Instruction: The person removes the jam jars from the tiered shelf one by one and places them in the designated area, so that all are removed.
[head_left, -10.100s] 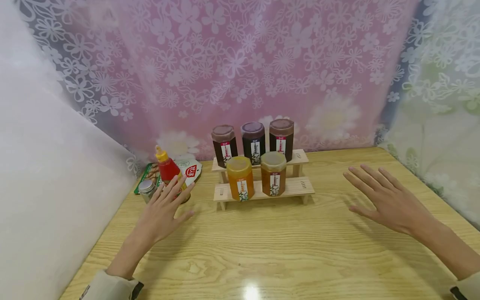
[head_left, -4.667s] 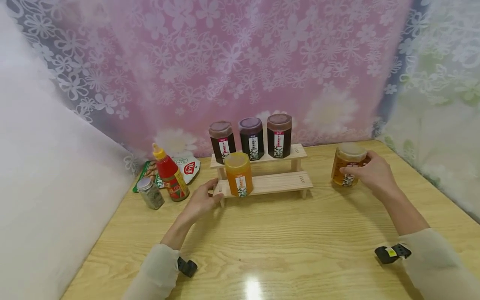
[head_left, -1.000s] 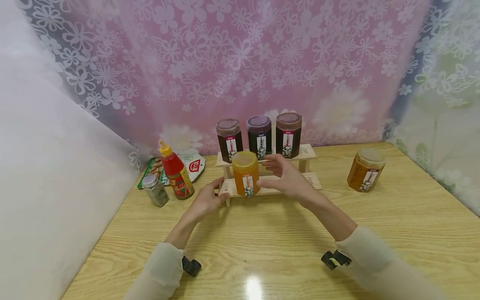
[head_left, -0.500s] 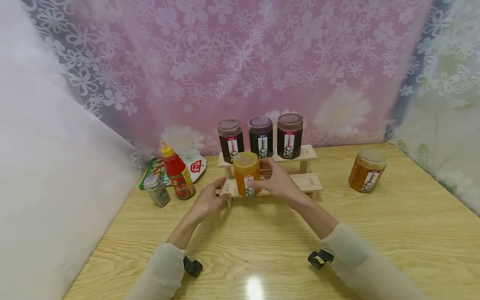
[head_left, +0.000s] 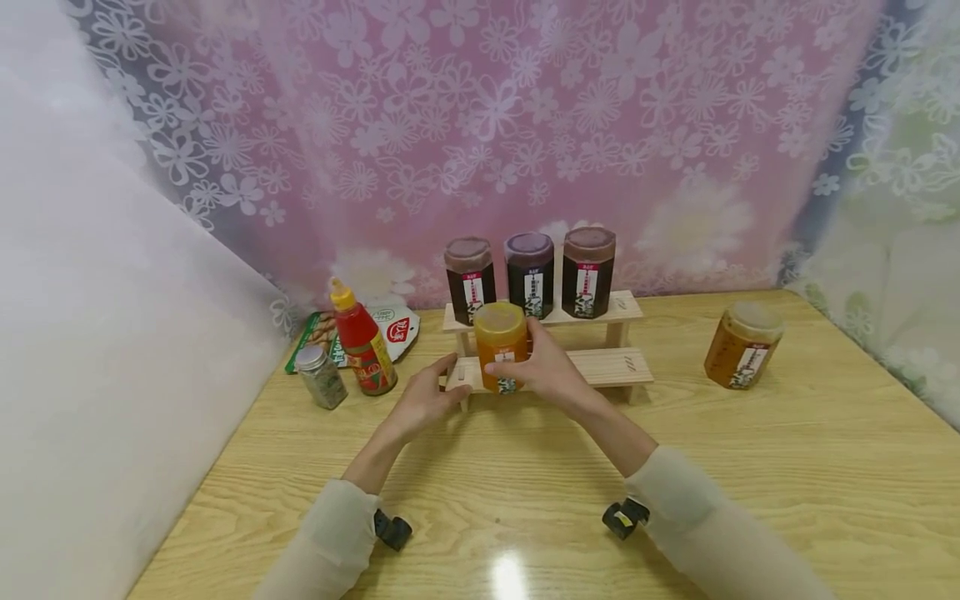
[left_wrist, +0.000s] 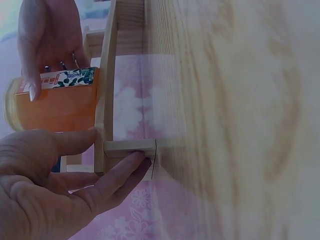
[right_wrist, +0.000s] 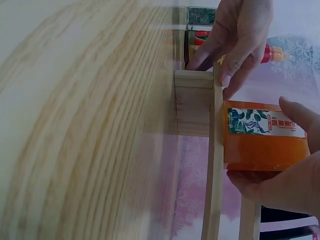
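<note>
- A second ago my right hand (head_left: 546,367) was open beside the orange-yellow honey-style jar (head_left: 500,333); now it grips it, thumb across the front label, fingers round the far side.
- That jar sits upright near the left end of the wooden two-tier rack (head_left: 607,364), its base touching the lower board, so I judge it gripped but not lifted.
- The amber jar (head_left: 742,346), earlier in that lower row too, stands on the table (head_left: 525,483) to the right, well apart; one jar is left on this tier.
- My left hand (head_left: 422,403) pinches the lower board's left end, thumb and fingers on opposite sides, as it did then, probably to steady it.
- Both forearms reach forward and inward, the right one angled leftward across the tabletop.
</note>
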